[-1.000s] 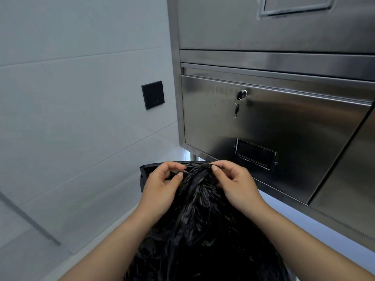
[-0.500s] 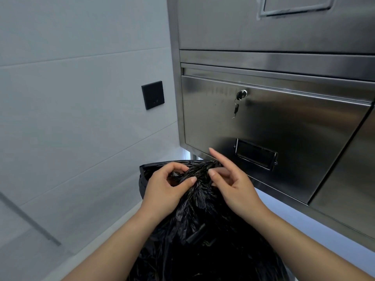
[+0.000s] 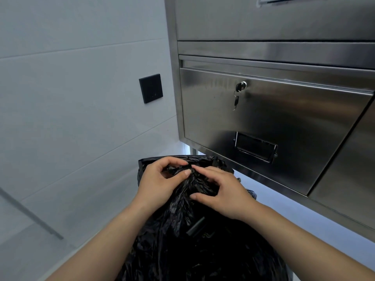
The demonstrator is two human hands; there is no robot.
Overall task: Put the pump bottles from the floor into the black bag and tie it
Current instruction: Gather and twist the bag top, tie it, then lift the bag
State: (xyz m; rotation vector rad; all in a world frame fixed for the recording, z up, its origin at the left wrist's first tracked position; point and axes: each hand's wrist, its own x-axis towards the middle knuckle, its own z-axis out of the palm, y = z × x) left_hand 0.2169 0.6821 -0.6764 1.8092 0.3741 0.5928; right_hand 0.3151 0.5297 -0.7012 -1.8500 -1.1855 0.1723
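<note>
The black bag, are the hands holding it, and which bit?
Yes. Both hands, left and right, pinch the black bag at its gathered, bunched-up top.

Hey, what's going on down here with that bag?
A person is closing up a crinkly black plastic bag. The left hand and right hand both pinch the gathered plastic at its neck, fingertips almost meeting at the top, in what looks like the tying step. No finished knot shows, and no pump bottles are in view. The bag sits below a stainless steel cabinet with a key in its lock.
</note>
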